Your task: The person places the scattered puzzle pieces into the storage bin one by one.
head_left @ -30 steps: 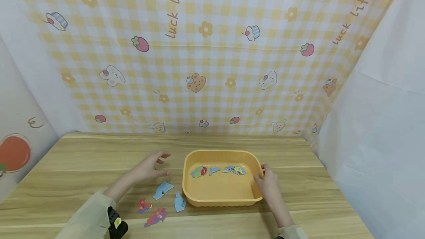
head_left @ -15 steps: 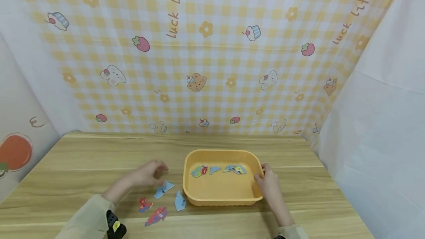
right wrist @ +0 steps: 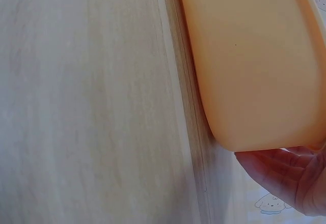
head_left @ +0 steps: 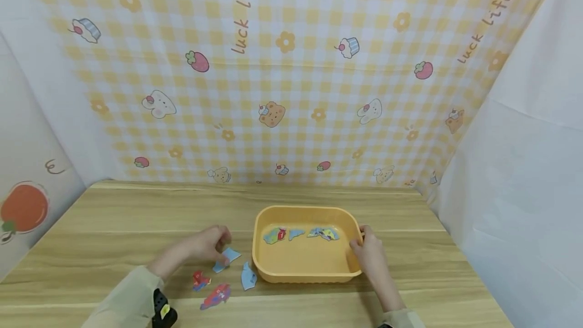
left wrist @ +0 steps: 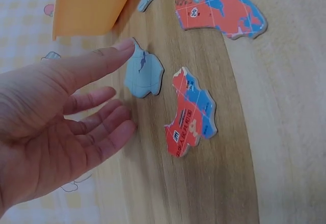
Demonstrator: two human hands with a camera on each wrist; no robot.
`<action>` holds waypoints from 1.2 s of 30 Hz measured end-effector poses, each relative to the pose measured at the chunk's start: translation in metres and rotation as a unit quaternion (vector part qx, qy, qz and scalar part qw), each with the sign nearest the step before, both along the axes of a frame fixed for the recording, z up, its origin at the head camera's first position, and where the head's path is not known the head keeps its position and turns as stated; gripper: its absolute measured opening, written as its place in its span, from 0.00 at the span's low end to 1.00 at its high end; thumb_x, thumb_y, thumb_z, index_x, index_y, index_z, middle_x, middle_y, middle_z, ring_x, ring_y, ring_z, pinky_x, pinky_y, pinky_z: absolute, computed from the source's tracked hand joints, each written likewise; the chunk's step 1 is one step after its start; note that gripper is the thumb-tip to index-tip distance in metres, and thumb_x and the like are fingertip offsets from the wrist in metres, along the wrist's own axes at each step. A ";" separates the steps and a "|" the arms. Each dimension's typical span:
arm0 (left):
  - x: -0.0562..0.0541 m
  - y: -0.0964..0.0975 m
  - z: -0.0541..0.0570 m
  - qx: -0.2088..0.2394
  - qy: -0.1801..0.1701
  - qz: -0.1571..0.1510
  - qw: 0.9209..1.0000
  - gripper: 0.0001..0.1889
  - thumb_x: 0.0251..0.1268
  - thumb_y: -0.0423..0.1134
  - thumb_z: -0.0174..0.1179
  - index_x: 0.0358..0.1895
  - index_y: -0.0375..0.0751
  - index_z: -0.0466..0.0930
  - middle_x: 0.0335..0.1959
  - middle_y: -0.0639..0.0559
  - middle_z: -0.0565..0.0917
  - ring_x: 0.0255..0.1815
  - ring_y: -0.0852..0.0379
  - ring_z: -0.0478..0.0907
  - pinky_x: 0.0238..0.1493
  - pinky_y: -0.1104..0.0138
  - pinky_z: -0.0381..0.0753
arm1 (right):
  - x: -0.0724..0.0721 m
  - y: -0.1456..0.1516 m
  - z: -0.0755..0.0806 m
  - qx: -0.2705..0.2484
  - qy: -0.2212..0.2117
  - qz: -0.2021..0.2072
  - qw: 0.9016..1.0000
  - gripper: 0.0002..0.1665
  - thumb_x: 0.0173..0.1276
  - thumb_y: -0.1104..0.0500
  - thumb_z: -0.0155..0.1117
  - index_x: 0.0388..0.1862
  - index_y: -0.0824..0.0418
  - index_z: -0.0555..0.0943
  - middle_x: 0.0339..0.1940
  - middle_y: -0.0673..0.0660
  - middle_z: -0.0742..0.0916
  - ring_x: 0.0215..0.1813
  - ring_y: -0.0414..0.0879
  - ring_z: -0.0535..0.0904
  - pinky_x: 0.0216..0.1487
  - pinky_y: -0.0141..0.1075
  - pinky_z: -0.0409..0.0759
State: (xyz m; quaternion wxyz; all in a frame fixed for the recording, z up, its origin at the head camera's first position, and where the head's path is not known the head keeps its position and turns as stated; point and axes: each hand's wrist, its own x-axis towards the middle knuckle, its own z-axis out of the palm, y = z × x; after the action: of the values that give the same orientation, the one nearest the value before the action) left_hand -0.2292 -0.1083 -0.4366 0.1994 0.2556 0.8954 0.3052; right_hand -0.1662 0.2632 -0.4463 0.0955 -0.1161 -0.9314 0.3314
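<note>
Fingers [left wrist: 104, 132] of the left hand [head_left: 207, 244] gape, thumb [left wrist: 102, 63] perhaps touching blue piece [left wrist: 146, 77]; right hand [head_left: 371, 253] grips tray [head_left: 309, 261]; cloth [head_left: 314, 77] beyond reads "luck life".

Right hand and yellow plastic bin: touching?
Touching. The head view shows the right hand gripping the end of the yellow plastic bin, thumb over its rim.

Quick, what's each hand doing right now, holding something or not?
Left hand: open, thumb over a light blue piece, not gripping it.
Right hand: closed, holding the yellow tub by its right end.
</note>
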 end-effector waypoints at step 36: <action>0.003 0.022 0.001 -0.077 -0.024 0.071 0.994 0.22 0.36 0.26 0.71 0.31 0.39 0.65 0.25 0.48 0.69 0.27 0.55 0.65 0.28 0.67 0.64 | 0.000 0.000 -0.002 -0.008 0.005 -0.002 1.000 0.19 0.58 0.68 0.55 0.48 0.74 0.70 0.32 0.68 0.83 0.31 0.51 0.80 0.27 0.37 0.79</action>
State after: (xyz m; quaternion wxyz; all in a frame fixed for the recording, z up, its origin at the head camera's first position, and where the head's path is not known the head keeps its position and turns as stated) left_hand -0.2259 -0.0868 -0.4355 0.2175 0.1675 0.9271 0.2551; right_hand -0.1658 0.2634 -0.4486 0.0998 -0.1169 -0.9282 0.3389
